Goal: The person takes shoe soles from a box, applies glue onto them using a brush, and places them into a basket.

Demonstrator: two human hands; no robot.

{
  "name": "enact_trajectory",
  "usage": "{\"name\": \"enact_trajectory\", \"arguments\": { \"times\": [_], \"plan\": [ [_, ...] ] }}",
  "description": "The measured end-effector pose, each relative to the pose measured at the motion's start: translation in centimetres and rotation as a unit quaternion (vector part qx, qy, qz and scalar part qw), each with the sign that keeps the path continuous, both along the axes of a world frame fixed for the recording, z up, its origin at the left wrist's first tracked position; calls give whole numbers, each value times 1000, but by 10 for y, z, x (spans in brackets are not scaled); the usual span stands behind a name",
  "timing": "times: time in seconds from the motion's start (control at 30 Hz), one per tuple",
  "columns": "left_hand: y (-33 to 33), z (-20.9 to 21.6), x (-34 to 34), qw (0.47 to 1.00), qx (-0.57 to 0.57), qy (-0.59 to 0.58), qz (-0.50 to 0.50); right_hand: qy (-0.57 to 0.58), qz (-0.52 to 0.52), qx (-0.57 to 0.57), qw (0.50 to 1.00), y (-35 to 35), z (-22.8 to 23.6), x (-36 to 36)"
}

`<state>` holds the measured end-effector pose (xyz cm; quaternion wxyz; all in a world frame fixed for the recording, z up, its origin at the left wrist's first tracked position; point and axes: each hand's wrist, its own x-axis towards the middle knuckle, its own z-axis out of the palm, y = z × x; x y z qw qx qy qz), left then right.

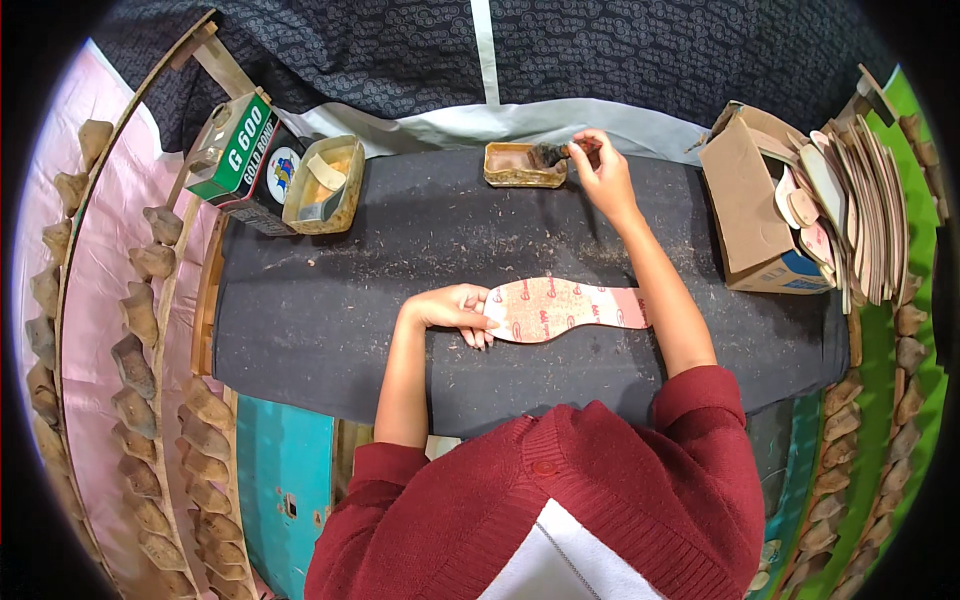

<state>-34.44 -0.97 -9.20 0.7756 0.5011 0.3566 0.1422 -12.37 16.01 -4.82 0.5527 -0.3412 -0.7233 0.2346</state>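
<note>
My left hand (462,312) grips the wide end of a pink insole board (560,308) printed with red marks. The thumb lies on top and the other fingers are partly under the edge. The board's narrower end points right, beneath my right forearm. Farther off, my right hand (602,168) is closed on a small brush (550,154), its dark bristles at the right end of a shallow rectangular tray (497,181). Brownish stuff lies in the tray. Whether the bristles touch it I cannot tell.
Dark cloth with scattered scraps covers the table (330,330). At the far left stand a green-and-black metal can (240,160) and a cut-open container (345,205) holding tools. A cardboard box (745,205) with stacked sole pieces (870,215) stands right. Racks of shoe lasts (135,410) flank both sides.
</note>
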Motion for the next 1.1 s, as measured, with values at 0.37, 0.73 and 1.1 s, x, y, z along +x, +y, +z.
{"name": "enact_trajectory", "arguments": {
  "times": [0.37,0.73,1.1],
  "plan": [
    [3,2,-1,1000,1,14,-18,-42,67,-50,996,29,-2,10],
    [1,0,0,1000,-3,6,-9,-330,97,-57,937,62,52,-43],
    [0,-1,-3,1000,-2,4,-7,-284,133,-27,949,51,45,-35]
  ]
}}
